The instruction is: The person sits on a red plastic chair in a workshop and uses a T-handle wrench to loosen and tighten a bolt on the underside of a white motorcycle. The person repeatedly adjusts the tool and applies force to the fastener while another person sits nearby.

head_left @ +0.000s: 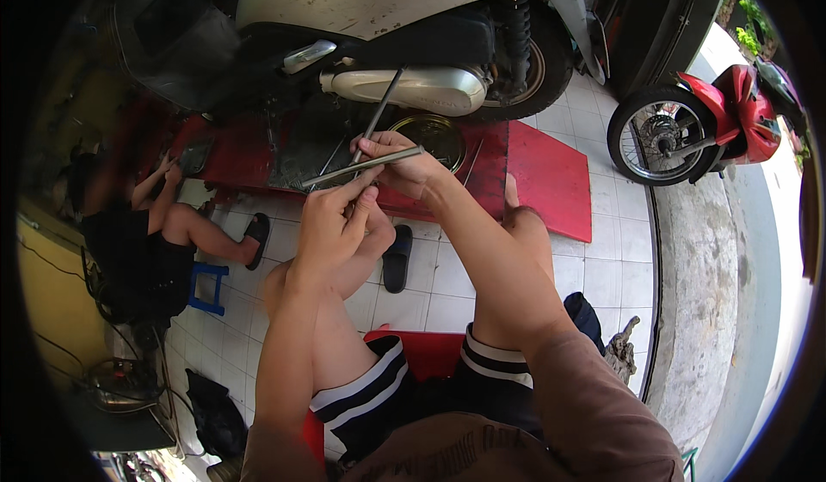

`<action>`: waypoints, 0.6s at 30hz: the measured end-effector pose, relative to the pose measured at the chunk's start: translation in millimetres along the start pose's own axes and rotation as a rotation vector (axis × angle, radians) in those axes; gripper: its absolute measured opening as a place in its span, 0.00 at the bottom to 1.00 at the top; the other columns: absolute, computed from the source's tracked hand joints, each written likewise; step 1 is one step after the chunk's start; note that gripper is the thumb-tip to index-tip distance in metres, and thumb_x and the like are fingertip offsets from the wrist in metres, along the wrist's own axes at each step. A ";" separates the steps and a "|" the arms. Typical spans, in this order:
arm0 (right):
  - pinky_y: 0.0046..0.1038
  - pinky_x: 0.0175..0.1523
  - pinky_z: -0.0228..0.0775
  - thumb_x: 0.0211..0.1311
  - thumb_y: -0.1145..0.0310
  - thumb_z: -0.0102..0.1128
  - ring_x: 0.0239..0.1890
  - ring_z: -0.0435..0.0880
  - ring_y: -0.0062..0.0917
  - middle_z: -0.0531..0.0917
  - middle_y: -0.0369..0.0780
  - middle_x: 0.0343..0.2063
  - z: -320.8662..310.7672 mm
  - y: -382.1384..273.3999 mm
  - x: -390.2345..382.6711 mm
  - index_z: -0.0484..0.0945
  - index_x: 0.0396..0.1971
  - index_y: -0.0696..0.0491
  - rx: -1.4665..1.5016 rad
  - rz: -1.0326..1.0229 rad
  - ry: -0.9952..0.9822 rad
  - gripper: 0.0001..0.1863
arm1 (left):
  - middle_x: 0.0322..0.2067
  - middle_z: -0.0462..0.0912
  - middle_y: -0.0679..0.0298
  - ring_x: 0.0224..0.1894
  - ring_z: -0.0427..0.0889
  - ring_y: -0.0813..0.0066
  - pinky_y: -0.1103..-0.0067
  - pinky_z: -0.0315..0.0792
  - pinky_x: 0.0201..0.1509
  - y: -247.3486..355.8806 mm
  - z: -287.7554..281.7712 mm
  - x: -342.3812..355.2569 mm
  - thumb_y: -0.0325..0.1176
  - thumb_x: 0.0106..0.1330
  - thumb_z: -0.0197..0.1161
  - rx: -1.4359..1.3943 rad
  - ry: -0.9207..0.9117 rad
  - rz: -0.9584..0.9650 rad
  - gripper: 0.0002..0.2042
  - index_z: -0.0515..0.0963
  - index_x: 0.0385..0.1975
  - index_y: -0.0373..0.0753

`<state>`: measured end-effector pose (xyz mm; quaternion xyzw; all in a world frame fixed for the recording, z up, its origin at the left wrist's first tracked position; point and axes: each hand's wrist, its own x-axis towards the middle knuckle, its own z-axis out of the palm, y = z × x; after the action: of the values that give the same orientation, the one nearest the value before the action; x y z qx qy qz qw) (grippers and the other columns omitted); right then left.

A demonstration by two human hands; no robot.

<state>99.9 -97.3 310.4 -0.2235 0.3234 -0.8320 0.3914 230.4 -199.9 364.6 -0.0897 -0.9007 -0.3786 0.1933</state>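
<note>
My right hand (403, 164) is closed round a dark metal rod (385, 102) that slants up toward the scooter. A thicker grey metal bar (344, 175) crosses it at the fingers, roughly like a T-handle wrench; whether the two are joined I cannot tell. Just below the bar, my left hand (334, 227) has its fingers curled, the index finger against the bar and the thumb near the fingertips. What it pinches is hidden. Beyond my hands stands a worn silver scooter (396, 0) with a silver engine cover (413, 89).
The scooter is on a red platform (551, 177) holding a round gold-coloured tray (428, 123). At left a co-worker (129, 241) sits by a blue stool (208, 288). A black sandal (397, 258) lies on the tiles. A red motorbike (731, 112) is at right.
</note>
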 end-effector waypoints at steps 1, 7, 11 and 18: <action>0.21 0.37 0.63 0.66 0.61 0.57 0.27 0.68 0.16 0.72 0.31 0.22 -4.1 1.1 2.1 0.75 0.34 0.56 0.004 -0.011 -0.044 0.12 | 0.18 0.77 0.57 0.15 0.71 0.77 0.80 0.64 0.20 -5.0 -3.1 3.2 0.33 0.66 0.57 0.001 0.038 0.087 0.17 0.75 0.54 0.41; 0.20 0.35 0.61 0.67 0.61 0.55 0.24 0.65 0.16 0.70 0.31 0.19 -11.6 -1.4 7.4 0.74 0.34 0.56 -0.005 -0.068 -0.038 0.12 | 0.13 0.73 0.61 0.12 0.69 0.73 0.77 0.65 0.20 1.0 0.4 -0.9 0.30 0.62 0.59 0.330 0.214 -0.202 0.20 0.73 0.55 0.34; 0.20 0.33 0.60 0.66 0.60 0.57 0.22 0.63 0.16 0.67 0.30 0.17 -10.4 -2.9 7.4 0.72 0.34 0.56 0.097 -0.048 -0.062 0.13 | 0.12 0.71 0.58 0.13 0.70 0.61 0.73 0.66 0.22 -15.1 10.9 -6.8 0.30 0.60 0.60 0.348 -0.010 -0.102 0.14 0.78 0.46 0.35; 0.19 0.34 0.62 0.69 0.63 0.53 0.24 0.65 0.14 0.69 0.30 0.22 -17.0 -8.5 7.1 0.73 0.37 0.56 0.082 -0.067 -0.067 0.11 | 0.12 0.70 0.60 0.12 0.70 0.71 0.77 0.66 0.20 9.6 12.0 0.7 0.28 0.59 0.60 0.268 0.081 0.053 0.27 0.68 0.61 0.42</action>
<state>80.7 -92.6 305.6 -0.2458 0.2678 -0.8494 0.3827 229.4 -184.5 363.5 -0.0717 -0.9319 -0.2530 0.2499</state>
